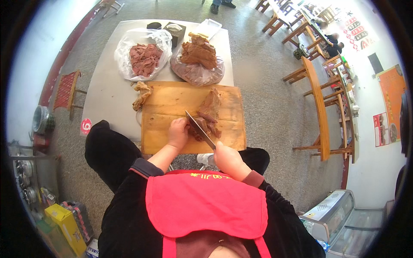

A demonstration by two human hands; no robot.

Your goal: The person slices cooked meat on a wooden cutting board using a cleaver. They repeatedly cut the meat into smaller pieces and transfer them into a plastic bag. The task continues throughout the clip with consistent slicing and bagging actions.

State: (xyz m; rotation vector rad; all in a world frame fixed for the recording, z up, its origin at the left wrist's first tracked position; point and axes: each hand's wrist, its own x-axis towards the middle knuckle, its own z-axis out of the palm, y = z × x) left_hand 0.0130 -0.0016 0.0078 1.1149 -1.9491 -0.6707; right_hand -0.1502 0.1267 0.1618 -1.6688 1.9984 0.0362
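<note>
My right hand [227,158] is closed around the handle of a kitchen knife [201,130], whose blade points up and left over the wooden cutting board [171,100]. Beside the blade's left side, my left hand [178,132] has its fingertips at the edge of some cut pieces of cooked meat [206,125]; whether it grips a piece I cannot tell. A larger slab of meat [211,101] lies just beyond the pieces. At the board's upper left edge is a pale, crumpled scrap [142,95], perhaps cloth or meat trimmings.
On the pale table [106,80], a plastic bag of sliced meat [146,59] stands at the left, and a bag with large meat chunks [199,54] at the right. Behind are a white tray [210,28] and a black bowl [154,25]. A wooden bench [314,106] stands farther right.
</note>
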